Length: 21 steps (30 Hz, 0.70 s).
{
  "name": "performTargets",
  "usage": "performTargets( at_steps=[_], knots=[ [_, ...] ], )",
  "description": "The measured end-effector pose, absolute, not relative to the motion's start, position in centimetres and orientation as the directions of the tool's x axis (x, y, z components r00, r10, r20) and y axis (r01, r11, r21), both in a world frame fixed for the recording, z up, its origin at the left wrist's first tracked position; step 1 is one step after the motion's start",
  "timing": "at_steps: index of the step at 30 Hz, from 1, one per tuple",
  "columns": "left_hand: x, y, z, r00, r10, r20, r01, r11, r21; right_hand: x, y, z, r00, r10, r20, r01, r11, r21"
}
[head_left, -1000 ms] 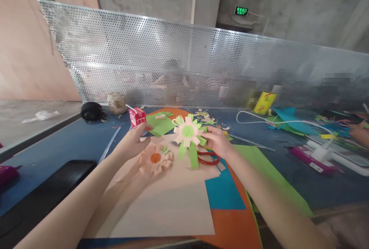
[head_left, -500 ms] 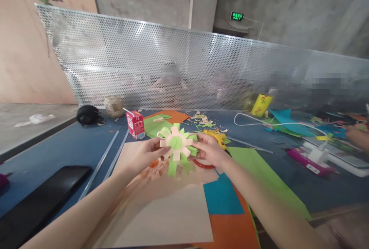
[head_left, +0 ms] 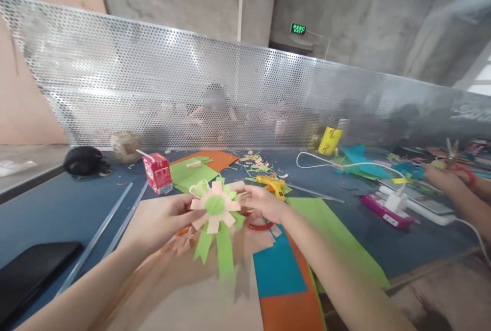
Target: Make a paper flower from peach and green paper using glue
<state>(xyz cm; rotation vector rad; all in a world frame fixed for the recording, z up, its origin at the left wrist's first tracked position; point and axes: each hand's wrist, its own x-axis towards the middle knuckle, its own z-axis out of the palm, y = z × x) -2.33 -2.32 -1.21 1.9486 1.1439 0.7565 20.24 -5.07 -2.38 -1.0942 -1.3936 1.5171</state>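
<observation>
Between my two hands is a paper rosette (head_left: 215,206), with a green round centre, pale peach petals, green loops behind and two green ribbon tails hanging down. The fingers of my left hand (head_left: 173,218) pinch its left edge. My right hand (head_left: 264,203) is closed on its right edge, the fingertips partly behind the petals. Below the rosette lies a large pale paper sheet (head_left: 184,290) with cut paper scraps on it. Red scissor handles (head_left: 261,226) show under my right hand. Just beyond that hand lies a yellow glue gun (head_left: 273,184).
A red drink carton (head_left: 157,173), glue sticks (head_left: 100,234) and a black phone (head_left: 36,282) are at left. Paper shreds (head_left: 256,162) lie ahead, before a perforated metal screen (head_left: 172,90). At right are a purple power strip (head_left: 387,212) and another person's hand (head_left: 445,180) with scissors.
The view has swung right, so things sit further left. The rosette is a little lower and its tails hang more plainly in sight. The other person's scissors have come into view.
</observation>
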Motion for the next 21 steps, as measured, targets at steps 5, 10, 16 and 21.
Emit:
performTargets(
  at_steps=[5,10,16,21],
  knots=[
    [-1.2,-3.0,-0.9,0.593,0.803,-0.059,0.448,-0.268,0.853,20.2,-5.3,-2.6,-0.362,0.932,-0.001,0.347,0.134,-0.928],
    [-1.0,-2.5,-1.5,0.6,0.799,-0.049,0.547,-0.364,0.753,22.5,-4.4,-2.0,0.018,0.958,0.287,0.602,0.219,-0.768],
    [-1.7,-2.2,-2.7,0.622,0.782,0.018,0.64,-0.522,0.564,25.9,-4.5,-1.1,0.407,0.89,0.203,0.837,-0.275,-0.473],
    [-1.5,-2.3,-3.2,0.627,0.778,0.032,0.622,-0.525,0.581,27.4,-4.5,-2.4,0.526,0.85,0.001,0.753,-0.466,-0.464]
  ],
)
